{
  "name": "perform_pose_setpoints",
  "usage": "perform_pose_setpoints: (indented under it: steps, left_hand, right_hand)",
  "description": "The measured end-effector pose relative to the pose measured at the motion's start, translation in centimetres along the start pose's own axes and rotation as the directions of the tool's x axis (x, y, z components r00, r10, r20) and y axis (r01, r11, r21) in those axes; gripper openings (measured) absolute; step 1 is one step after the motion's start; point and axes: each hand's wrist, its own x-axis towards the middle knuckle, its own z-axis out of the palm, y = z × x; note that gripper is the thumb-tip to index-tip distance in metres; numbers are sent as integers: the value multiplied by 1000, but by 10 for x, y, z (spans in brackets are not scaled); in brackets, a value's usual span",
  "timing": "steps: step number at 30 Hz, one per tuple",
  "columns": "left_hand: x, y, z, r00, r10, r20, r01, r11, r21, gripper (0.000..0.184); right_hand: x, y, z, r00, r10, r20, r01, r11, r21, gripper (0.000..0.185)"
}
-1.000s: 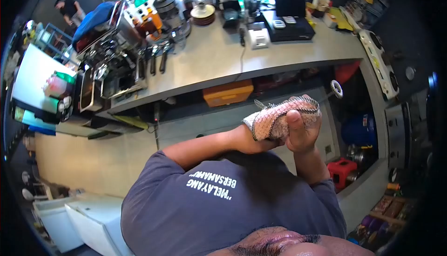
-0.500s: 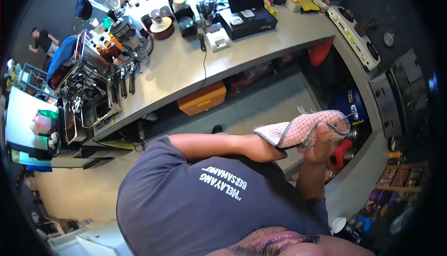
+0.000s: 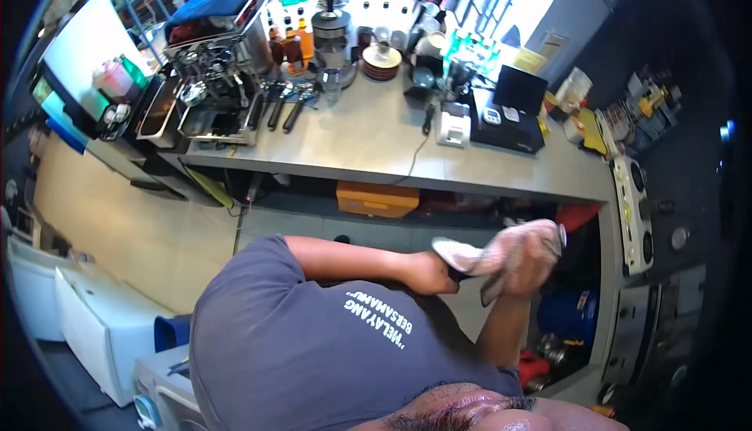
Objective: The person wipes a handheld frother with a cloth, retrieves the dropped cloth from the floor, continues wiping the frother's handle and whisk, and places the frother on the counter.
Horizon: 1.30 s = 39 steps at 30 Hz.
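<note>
My left hand (image 3: 431,273) is closed around what looks like a dark handle (image 3: 460,275), of which only a short piece shows. Beside it, my right hand (image 3: 534,265) grips a pinkish-white checked cloth (image 3: 489,258), bunched around the far part of the held item. One flap of the cloth hangs down between the hands, and another lies over my left fingers. A small bit of shiny metal (image 3: 562,237) shows past my right fingers. The cloth hides the rest of the item, so its kind is unclear. Both hands are in front of my chest.
Ahead runs a grey counter (image 3: 352,137) with an espresso machine (image 3: 215,78), portafilters (image 3: 291,111), a coffee grinder (image 3: 332,39), stacked saucers (image 3: 381,61), a receipt printer (image 3: 453,124) and a cash drawer (image 3: 505,125). Underneath is an orange box (image 3: 377,199). A white stove (image 3: 631,211) stands at right.
The view has turned, so the counter sits more level and farther right. My right hand has closed more tightly over the cloth, which is now more bunched and blurred.
</note>
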Motion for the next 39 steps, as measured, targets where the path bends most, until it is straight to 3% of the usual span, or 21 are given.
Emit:
perform_pose_setpoints:
  steps: [1,2,3,4,7,10,11,15,17,19,22,23,25,27,29,33,34,35,37,38,39]
  left_hand:
    - [-4,-9,-18,998,-21,58,16,996,86,56]
    - [-9,-13,-34,992,-49,116,29,985,171,56]
    - [-23,-11,-38,988,13,-152,-13,1000,5,51]
    - [-32,-6,-50,980,20,-200,-27,999,-32,50]
    - [-60,-11,-88,967,-120,-224,70,973,-219,53]
    - [-83,9,-127,951,-130,-279,134,991,-7,52]
    - [-89,18,-143,961,-118,-249,188,942,278,50]
    - [-118,-7,-194,896,-410,-173,390,911,-136,49]
    - [-120,9,-212,924,-118,-364,113,993,-35,38]
    - [-114,30,-230,889,22,-458,27,995,100,54]
    - [-121,22,-251,815,-556,-162,551,831,-80,68]
    - [-115,41,-259,774,-597,-213,604,796,-36,70]
    - [-119,19,-267,854,-479,-202,470,878,-95,68]
    - [-108,9,-268,886,-17,-464,133,967,220,58]
    - [-101,5,-273,921,-219,-322,244,969,37,55]
    - [-80,4,-279,885,-378,-271,343,924,-168,51]
    - [-74,3,-278,872,-406,-273,357,910,-211,50]
    - [-68,-2,-279,880,-281,-382,243,959,-146,48]
    - [-62,-9,-287,858,-257,-444,240,966,-96,41]
    - [-59,-11,-290,845,-241,-478,238,969,-68,38]
    - [-55,-13,-289,796,-431,-426,288,887,-360,43]
  right_hand:
    - [5,7,22,964,-253,82,266,924,-274,25]
    - [2,7,52,990,-41,138,38,999,31,27]
    - [-1,7,83,967,172,186,-224,925,308,28]
    - [1,6,106,923,278,267,-383,737,557,30]
    - [32,13,145,885,185,428,-402,767,500,36]
    - [82,-5,178,922,133,363,-344,711,613,42]
    - [98,-4,185,897,99,431,-387,647,657,41]
    - [99,15,257,893,80,443,-333,779,531,44]
    - [86,27,280,872,14,490,-304,800,518,49]
    - [100,28,290,865,-101,491,-184,848,497,53]
    - [122,25,289,929,47,366,-264,777,571,42]
    - [133,23,286,944,73,323,-262,760,595,38]
    - [147,24,283,964,127,236,-252,725,641,30]
    - [129,50,290,956,8,292,-113,931,346,27]
    - [129,52,295,954,-40,298,-76,927,367,24]
    - [170,50,282,867,45,496,-265,885,382,25]
    - [179,60,274,808,61,587,-347,852,391,45]
    - [182,67,263,743,58,666,-516,684,516,55]
    - [191,78,239,573,-5,820,-794,246,556,79]
    - [201,77,235,565,-106,819,-817,71,573,76]
    - [203,96,231,556,-91,826,-827,42,561,68]
